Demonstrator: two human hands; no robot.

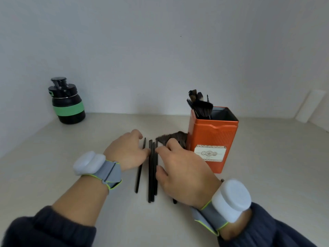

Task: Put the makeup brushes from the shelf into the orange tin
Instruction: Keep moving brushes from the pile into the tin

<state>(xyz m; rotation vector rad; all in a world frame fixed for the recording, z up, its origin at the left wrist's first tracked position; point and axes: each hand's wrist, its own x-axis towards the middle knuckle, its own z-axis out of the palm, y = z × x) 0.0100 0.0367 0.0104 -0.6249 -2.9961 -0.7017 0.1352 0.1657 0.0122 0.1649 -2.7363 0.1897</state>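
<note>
Several black makeup brushes (151, 175) lie side by side on the pale shelf (267, 175), handles toward me. Their dark bristles (175, 136) fan out against the orange tin (212, 138), which stands upright at centre right. Several brushes (200, 104) stand in the tin's left corner, bristles up. My left hand (127, 150) rests palm down on the left side of the row, over one thin handle. My right hand (183, 172) lies on the right side, fingertips touching the handles and covering some. Neither hand has lifted a brush.
A black bottle with a green band (66, 102) stands at the back left near the wall corner. A white object (309, 106) leans at the back right. White walls close the shelf behind and on the left.
</note>
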